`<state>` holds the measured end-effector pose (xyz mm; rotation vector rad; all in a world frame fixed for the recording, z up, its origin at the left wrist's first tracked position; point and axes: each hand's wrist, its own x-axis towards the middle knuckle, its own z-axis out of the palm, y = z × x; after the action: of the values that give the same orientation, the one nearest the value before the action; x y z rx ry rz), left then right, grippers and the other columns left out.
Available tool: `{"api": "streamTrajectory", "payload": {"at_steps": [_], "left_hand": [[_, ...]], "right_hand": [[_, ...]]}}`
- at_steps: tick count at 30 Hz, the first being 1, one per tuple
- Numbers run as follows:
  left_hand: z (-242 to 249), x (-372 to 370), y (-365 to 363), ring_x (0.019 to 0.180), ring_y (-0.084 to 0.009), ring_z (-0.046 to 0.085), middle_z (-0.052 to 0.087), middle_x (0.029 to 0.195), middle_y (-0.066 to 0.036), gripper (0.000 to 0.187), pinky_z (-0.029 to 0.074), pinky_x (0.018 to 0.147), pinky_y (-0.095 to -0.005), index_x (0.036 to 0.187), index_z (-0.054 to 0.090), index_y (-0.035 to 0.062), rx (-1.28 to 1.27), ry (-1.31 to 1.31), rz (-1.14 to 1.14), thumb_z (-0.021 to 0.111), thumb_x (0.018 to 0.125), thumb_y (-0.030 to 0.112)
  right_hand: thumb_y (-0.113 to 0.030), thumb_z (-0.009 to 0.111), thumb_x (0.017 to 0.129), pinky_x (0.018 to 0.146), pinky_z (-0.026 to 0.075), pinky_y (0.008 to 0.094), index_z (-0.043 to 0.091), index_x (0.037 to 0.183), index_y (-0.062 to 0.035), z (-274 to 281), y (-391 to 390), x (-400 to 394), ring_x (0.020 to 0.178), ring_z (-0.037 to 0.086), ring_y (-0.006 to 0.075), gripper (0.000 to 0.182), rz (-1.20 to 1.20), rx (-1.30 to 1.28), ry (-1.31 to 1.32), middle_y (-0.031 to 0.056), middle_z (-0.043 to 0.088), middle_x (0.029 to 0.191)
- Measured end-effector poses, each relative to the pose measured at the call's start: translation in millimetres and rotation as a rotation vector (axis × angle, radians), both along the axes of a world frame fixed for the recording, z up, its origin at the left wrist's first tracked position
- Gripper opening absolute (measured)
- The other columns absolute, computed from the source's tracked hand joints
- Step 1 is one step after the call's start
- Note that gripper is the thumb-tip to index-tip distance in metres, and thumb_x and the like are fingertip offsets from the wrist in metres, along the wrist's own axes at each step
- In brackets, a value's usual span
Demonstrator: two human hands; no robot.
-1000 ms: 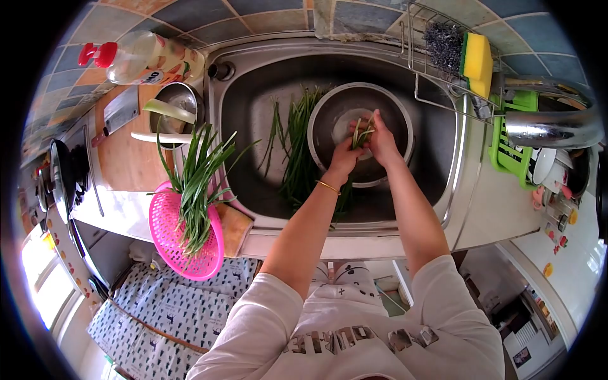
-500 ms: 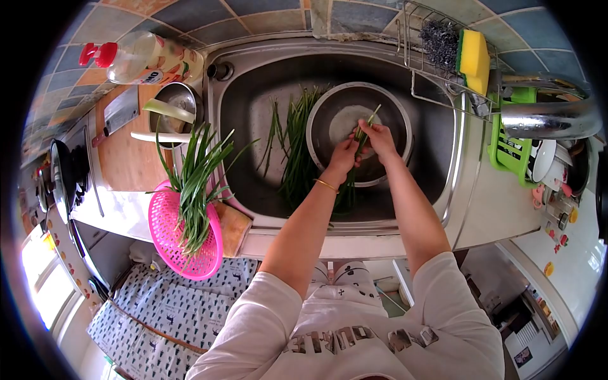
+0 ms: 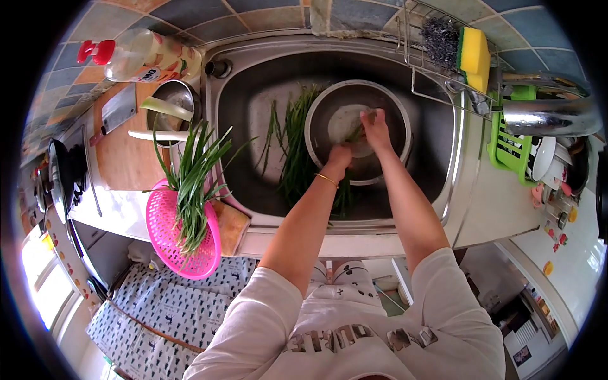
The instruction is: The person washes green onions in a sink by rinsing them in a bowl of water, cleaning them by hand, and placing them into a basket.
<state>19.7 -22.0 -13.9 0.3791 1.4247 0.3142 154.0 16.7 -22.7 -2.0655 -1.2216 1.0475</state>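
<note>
Over the round metal bowl [image 3: 399, 114] in the sink, my left hand [image 3: 340, 156] and my right hand [image 3: 376, 128] are held a little apart. Both have their fingers closed around green stalks [image 3: 356, 134], which stretch between them, slightly blurred. The bowl holds water. Long green leafy stalks [image 3: 296, 139] lie in the sink to the left of the bowl, some partly beneath my left forearm. More of these greens [image 3: 193, 183] rest in a tilted pink colander [image 3: 161, 221] at the sink's left front corner.
Left of the sink [image 3: 250, 209] are a soap bottle [image 3: 149, 57], a small pot [image 3: 177, 92], and a cleaver [image 3: 119, 109] on a cutting board [image 3: 123, 158]. A wire rack with a yellow sponge [image 3: 474, 57], a faucet [image 3: 544, 118] and a green dish rack [image 3: 506, 149] stand right.
My hands have moved slightly apart, my left one down and left. The stalks between them now lie lower over the bowl.
</note>
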Motion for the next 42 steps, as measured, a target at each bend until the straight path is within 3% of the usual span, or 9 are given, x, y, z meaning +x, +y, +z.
{"api": "streamTrajectory", "payload": {"at_steps": [2, 4, 7, 11, 14, 17, 23, 32, 42], "left_hand": [[-19.0, 6.5, 0.7, 0.071, -0.025, 0.062, 0.063, 0.088, -0.016, 0.029, 0.047, 0.058, -0.0364, 0.106, 0.054, -0.0032, 0.097, 0.262, 0.08, 0.048, 0.094, 0.022], [-35.3, 20.2, -0.8, 0.072, -0.029, 0.065, 0.065, 0.09, -0.021, 0.03, 0.048, 0.058, -0.039, 0.107, 0.056, -0.0053, 0.353, 0.543, 0.19, 0.047, 0.093, 0.019], [-8.7, 22.0, 2.8, 0.062, -0.0207, 0.054, 0.059, 0.084, -0.014, 0.028, 0.045, 0.054, -0.0335, 0.114, 0.051, -0.0004, 0.372, -0.095, -0.32, 0.048, 0.093, 0.019], [26.0, 7.6, 13.7, 0.066, -0.0159, 0.053, 0.057, 0.087, -0.007, 0.022, 0.045, 0.053, -0.0299, 0.112, 0.05, 0.0039, 0.183, -0.095, -0.275, 0.047, 0.095, 0.018], [22.0, -3.1, 12.9, 0.07, -0.0133, 0.051, 0.056, 0.09, -0.005, 0.02, 0.044, 0.056, -0.0275, 0.113, 0.05, 0.0064, 0.037, -0.288, -0.09, 0.046, 0.097, 0.016], [48.7, -10.8, 10.3, 0.071, -0.0114, 0.048, 0.055, 0.093, -0.004, 0.017, 0.043, 0.058, -0.0259, 0.112, 0.051, 0.0074, 0.007, -0.49, 0.027, 0.045, 0.098, 0.015], [88.7, -22.1, 12.6, 0.068, -0.0093, 0.044, 0.055, 0.091, -0.002, 0.016, 0.04, 0.058, -0.0242, 0.111, 0.052, 0.0069, -0.019, -0.592, 0.113, 0.046, 0.099, 0.016], [88.9, -19.0, 6.2, 0.062, -0.0062, 0.037, 0.056, 0.088, 0.0, 0.018, 0.033, 0.055, -0.0209, 0.112, 0.056, 0.0065, 0.119, -0.536, 0.062, 0.047, 0.098, 0.015], [81.4, -12.8, -3.4, 0.058, -0.0039, 0.036, 0.06, 0.086, 0.0, 0.015, 0.032, 0.051, -0.0198, 0.108, 0.056, 0.007, 0.208, -0.355, 0.126, 0.048, 0.098, 0.013]], "right_hand": [[-0.018, 0.066, 0.082, 0.082, 0.048, 0.0442, 0.041, 0.119, -0.0036, 14.2, -0.1, -2.8, 0.096, 0.062, 0.0405, 0.047, -0.049, -0.16, 0.03, 0.0221, 0.064, 0.096], [-0.016, 0.067, 0.078, 0.078, 0.049, 0.0411, 0.046, 0.113, -0.0017, 6.6, -5.1, -5.5, 0.089, 0.064, 0.0362, 0.043, -0.019, -0.066, -0.111, 0.0213, 0.064, 0.094], [-0.015, 0.066, 0.078, 0.072, 0.05, 0.037, 0.049, 0.108, -0.0006, 6.2, -10.6, -2.6, 0.082, 0.066, 0.0299, 0.037, 0.03, -0.022, -0.168, 0.0196, 0.063, 0.093], [-0.017, 0.062, 0.085, 0.067, 0.051, 0.0326, 0.054, 0.105, -0.0013, -3.7, -11.4, 15.1, 0.078, 0.065, 0.0214, 0.026, -0.136, -0.275, 0.068, 0.0122, 0.063, 0.09], [-0.015, 0.06, 0.089, 0.065, 0.051, 0.0322, 0.06, 0.103, 0.0002, 38.3, -13.3, 13.8, 0.077, 0.064, 0.0217, 0.021, -0.317, -0.347, 0.706, 0.0119, 0.065, 0.09], [-0.01, 0.059, 0.091, 0.062, 0.05, 0.0276, 0.06, 0.11, 0.0018, 60.9, -17.7, 18.0, 0.074, 0.06, 0.0134, 0.022, -0.138, -0.29, 0.905, 0.0067, 0.064, 0.086], [-0.006, 0.063, 0.088, 0.065, 0.05, 0.0264, 0.06, 0.109, 0.0024, 90.3, -23.4, 9.3, 0.073, 0.059, 0.0116, 0.022, -0.189, -0.183, 0.817, 0.0043, 0.064, 0.085], [-0.01, 0.068, 0.086, 0.067, 0.049, 0.0241, 0.062, 0.096, -0.0028, 97.7, -13.6, 2.0, 0.074, 0.06, 0.0094, 0.014, -0.108, -0.118, 0.738, 0.0027, 0.064, 0.084], [-0.02, 0.063, 0.09, 0.066, 0.052, 0.0264, 0.06, 0.094, -0.0044, 85.3, -15.9, -5.5, 0.074, 0.062, 0.0134, 0.016, -0.305, -0.146, 0.815, 0.0049, 0.064, 0.085]]}}
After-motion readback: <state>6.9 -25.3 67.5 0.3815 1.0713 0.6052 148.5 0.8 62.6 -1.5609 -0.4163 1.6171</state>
